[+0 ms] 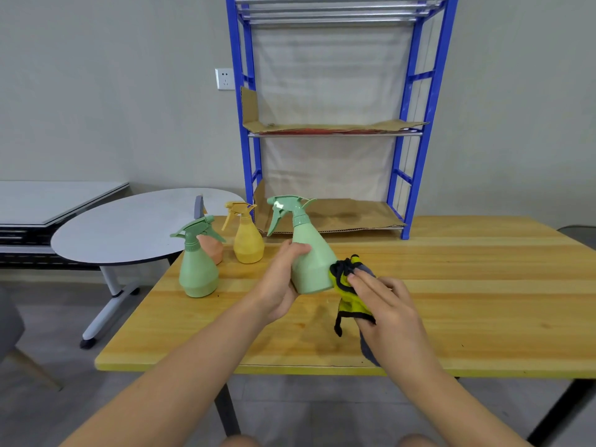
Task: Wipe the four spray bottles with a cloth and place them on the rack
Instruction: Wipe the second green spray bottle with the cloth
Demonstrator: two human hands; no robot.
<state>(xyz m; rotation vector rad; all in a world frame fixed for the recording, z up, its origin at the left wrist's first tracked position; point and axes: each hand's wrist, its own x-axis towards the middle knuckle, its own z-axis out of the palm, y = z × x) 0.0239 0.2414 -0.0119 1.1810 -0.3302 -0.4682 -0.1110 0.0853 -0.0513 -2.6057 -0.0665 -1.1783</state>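
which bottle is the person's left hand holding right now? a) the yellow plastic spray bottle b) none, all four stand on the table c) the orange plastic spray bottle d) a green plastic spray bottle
d: the left hand grips a green plastic spray bottle by its body, while the right hand presses a yellow cloth with black trim against its side; the yellow plastic spray bottle stands untouched on the wooden table.

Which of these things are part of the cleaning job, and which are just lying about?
Part of the job:
held green bottle
second green bottle
yellow bottle
orange bottle
cloth
blue rack
left hand
right hand

Just lying about:
round grey table
wall socket
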